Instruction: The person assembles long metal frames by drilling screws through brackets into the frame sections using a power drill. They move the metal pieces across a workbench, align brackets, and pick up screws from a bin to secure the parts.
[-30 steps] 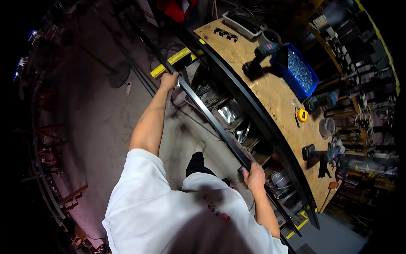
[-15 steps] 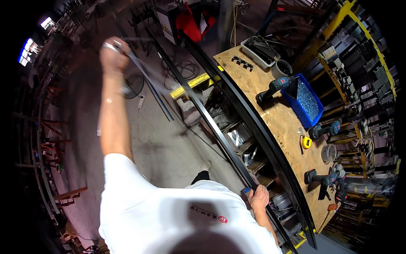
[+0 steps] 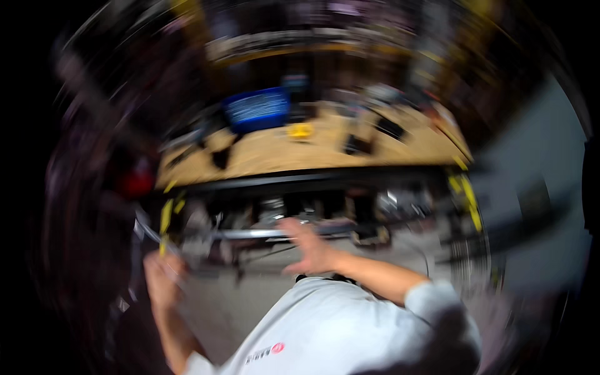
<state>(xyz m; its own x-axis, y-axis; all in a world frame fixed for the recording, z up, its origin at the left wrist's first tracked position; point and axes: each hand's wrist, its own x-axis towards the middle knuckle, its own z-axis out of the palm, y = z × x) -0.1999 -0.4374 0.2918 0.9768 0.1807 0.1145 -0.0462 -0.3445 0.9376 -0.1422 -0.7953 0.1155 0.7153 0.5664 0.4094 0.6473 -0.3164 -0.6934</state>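
Motion blur smears the whole view. At the lower left, my left hand [image 3: 164,281] is closed around a thin, pale, see-through strip of plastic film [image 3: 147,230]; its loose parts trail beside the wrist. My right hand [image 3: 312,251] reaches across the middle with its fingers spread and nothing in them. Its fingertips lie over a long dark bar [image 3: 244,234] with a shiny top, in front of the workbench; whether they touch it I cannot tell. Another long black bar [image 3: 269,182] runs along the bench's front edge.
On the wooden workbench [image 3: 262,156] stand a blue bin [image 3: 257,111] of small metal pieces, a yellow tape measure [image 3: 300,130] and blurred dark power tools [image 3: 357,145]. Yellow-marked supports [image 3: 470,203] stand at the bench's ends. Shelves with metal parts sit beneath it.
My view has swung right to face the bench. My left hand, still holding the film, has come lower and nearer. My right hand has let go of the bar and opened.
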